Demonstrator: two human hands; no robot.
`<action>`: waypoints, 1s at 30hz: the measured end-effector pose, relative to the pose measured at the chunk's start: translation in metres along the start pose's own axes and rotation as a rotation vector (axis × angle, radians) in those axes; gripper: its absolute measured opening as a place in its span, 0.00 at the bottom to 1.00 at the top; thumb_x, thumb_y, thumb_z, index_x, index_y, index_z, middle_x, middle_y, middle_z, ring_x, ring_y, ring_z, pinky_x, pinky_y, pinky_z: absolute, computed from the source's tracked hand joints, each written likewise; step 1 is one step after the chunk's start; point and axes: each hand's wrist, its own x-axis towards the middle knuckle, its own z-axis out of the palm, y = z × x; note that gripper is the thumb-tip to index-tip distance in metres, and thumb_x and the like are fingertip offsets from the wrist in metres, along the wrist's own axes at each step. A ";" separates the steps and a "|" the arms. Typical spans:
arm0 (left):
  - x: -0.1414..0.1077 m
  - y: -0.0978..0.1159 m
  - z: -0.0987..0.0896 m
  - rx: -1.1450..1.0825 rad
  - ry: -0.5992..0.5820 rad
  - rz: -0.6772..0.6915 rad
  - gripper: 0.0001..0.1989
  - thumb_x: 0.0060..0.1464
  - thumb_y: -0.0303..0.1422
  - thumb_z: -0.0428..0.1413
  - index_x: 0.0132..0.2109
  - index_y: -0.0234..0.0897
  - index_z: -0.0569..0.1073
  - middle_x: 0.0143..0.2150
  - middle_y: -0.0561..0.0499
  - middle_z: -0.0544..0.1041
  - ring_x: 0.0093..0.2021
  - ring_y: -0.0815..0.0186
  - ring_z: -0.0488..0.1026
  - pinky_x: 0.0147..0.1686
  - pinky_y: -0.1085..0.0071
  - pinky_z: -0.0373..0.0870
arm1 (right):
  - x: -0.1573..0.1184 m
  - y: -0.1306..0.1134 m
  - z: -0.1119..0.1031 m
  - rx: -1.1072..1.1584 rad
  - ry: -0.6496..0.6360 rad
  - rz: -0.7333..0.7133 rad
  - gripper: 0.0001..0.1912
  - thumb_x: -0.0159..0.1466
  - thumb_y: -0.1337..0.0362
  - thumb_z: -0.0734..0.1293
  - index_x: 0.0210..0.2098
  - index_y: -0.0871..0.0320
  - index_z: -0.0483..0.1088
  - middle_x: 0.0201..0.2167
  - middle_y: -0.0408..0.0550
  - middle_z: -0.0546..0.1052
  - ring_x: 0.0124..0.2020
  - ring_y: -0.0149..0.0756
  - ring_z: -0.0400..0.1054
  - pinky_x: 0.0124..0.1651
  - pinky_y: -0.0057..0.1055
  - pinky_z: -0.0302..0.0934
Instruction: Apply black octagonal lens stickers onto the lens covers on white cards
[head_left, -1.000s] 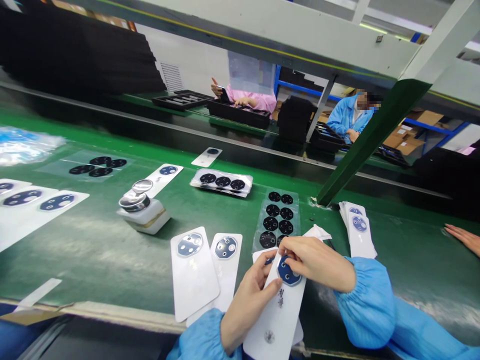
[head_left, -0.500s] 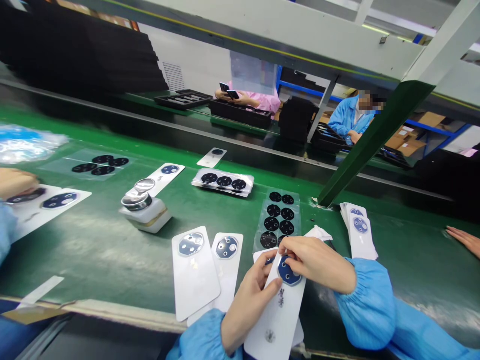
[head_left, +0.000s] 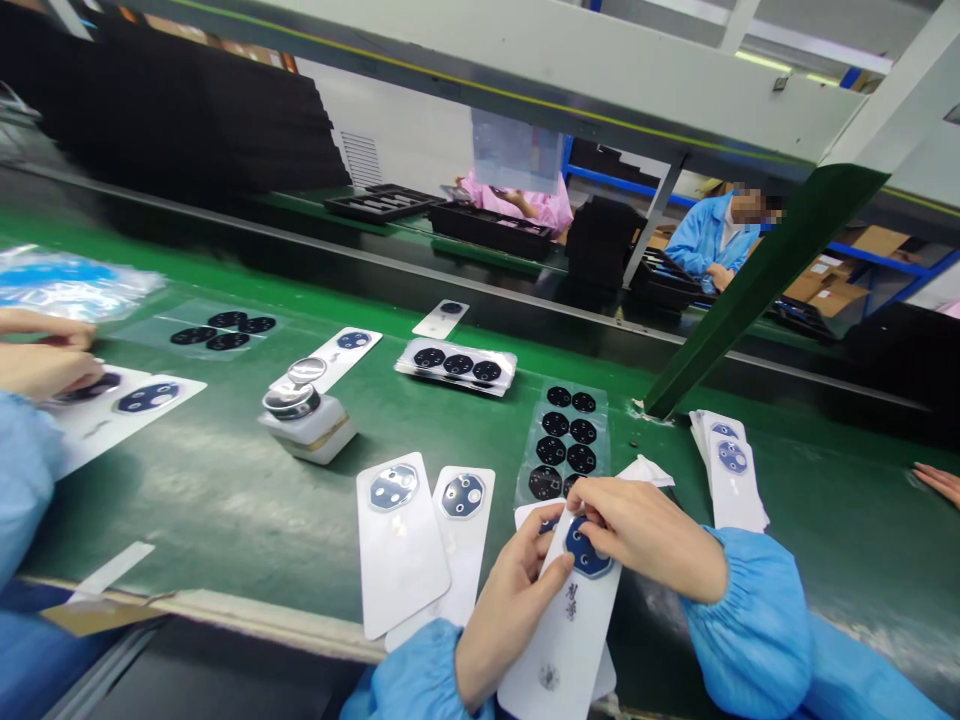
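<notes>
My left hand (head_left: 508,604) grips a white phone back panel (head_left: 561,655) by its left edge, thumb on the front face. The panel is tilted, with dark printed marks and a dark blue octagonal camera piece (head_left: 590,556) near its upper end. My right hand (head_left: 654,535) is closed at that upper end, thumb and fingers against the octagonal piece; its fingertips are partly hidden. Under the held panel lies another panel, mostly covered. Two more white panels (head_left: 403,575) overlap to the left. Behind my hands lies a clear sheet of black octagonal stickers (head_left: 568,440).
A white dispenser with a round metal lid (head_left: 307,425) stands left of centre. A sticker stack (head_left: 456,367) lies farther back, and stacked panels (head_left: 727,470) lie right. A green post (head_left: 757,300) rises from the bench. A co-worker's hands (head_left: 49,365) work at far left.
The view has shifted slightly, so most things appear farther right. My hands keep nearly the same hold on the panel. The co-worker's hands at far left have moved over their panel.
</notes>
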 end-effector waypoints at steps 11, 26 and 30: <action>-0.002 -0.005 0.004 0.105 0.032 0.020 0.24 0.54 0.40 0.57 0.53 0.39 0.58 0.37 0.50 0.74 0.33 0.66 0.70 0.36 0.71 0.64 | -0.008 -0.001 0.006 -0.082 0.022 0.035 0.11 0.59 0.76 0.60 0.37 0.55 0.61 0.27 0.40 0.69 0.29 0.34 0.64 0.30 0.28 0.50; -0.013 -0.029 0.004 0.154 0.016 0.079 0.22 0.57 0.41 0.54 0.54 0.40 0.55 0.48 0.45 0.73 0.41 0.62 0.71 0.43 0.67 0.64 | -0.031 -0.005 0.024 0.047 0.077 0.115 0.06 0.64 0.72 0.61 0.35 0.54 0.60 0.31 0.41 0.70 0.32 0.34 0.65 0.32 0.30 0.55; -0.008 -0.014 -0.001 0.087 0.029 0.008 0.24 0.56 0.42 0.55 0.54 0.40 0.54 0.48 0.44 0.72 0.40 0.62 0.71 0.42 0.66 0.65 | -0.024 0.002 0.022 0.230 0.124 0.139 0.05 0.65 0.70 0.60 0.38 0.54 0.62 0.31 0.40 0.69 0.32 0.32 0.65 0.34 0.29 0.58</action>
